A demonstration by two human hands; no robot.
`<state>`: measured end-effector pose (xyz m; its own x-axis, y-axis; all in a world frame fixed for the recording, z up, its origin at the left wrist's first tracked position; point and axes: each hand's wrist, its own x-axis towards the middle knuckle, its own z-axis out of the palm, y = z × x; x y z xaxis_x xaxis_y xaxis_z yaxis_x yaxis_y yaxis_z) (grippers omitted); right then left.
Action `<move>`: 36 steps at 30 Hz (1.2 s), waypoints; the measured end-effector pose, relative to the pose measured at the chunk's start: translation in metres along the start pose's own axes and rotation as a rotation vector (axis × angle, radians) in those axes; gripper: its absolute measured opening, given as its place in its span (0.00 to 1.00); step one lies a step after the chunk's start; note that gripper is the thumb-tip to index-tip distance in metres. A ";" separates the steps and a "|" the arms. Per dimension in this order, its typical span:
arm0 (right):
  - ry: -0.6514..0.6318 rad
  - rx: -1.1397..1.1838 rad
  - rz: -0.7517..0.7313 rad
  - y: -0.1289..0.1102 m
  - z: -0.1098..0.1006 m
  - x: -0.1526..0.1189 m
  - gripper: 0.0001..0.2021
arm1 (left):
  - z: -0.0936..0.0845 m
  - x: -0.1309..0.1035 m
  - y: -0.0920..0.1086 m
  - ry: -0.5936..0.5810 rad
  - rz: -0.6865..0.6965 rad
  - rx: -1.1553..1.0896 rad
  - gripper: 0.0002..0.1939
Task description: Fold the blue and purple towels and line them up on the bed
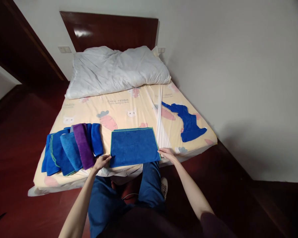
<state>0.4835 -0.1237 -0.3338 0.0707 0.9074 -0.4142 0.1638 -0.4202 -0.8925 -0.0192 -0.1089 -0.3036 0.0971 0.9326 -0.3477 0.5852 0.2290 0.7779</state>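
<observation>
Flat blue towel (134, 146) lies at the bed's (129, 109) near edge. Left hand (102, 162) and right hand (167, 154) pinch its near corners; fingertips partly hidden. Folded towels (73, 148) lie left.

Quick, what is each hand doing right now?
Left hand: pinching the near left corner of the flat blue towel.
Right hand: gripping that towel's near right corner.

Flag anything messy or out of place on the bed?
One blue cloth lies crumpled near the bed's right edge, unfolded, unlike the folded stack. The flat blue towel under the left hand and right hand looks neat.
</observation>
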 end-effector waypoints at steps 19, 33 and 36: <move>0.351 -0.445 -0.266 -0.058 0.030 0.194 0.14 | -0.005 0.198 0.069 0.288 -0.209 0.389 0.15; 0.442 -0.543 -0.173 -0.066 0.026 0.198 0.14 | -0.007 0.209 0.081 0.373 -0.258 0.437 0.19; 0.447 -0.587 -0.144 -0.071 0.028 0.197 0.14 | -0.007 0.212 0.081 0.359 -0.261 0.455 0.19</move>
<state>0.4582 0.0845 -0.3568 0.3818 0.9210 -0.0771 0.6904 -0.3396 -0.6387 0.0431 0.1093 -0.3111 -0.3249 0.9154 -0.2376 0.8442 0.3940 0.3634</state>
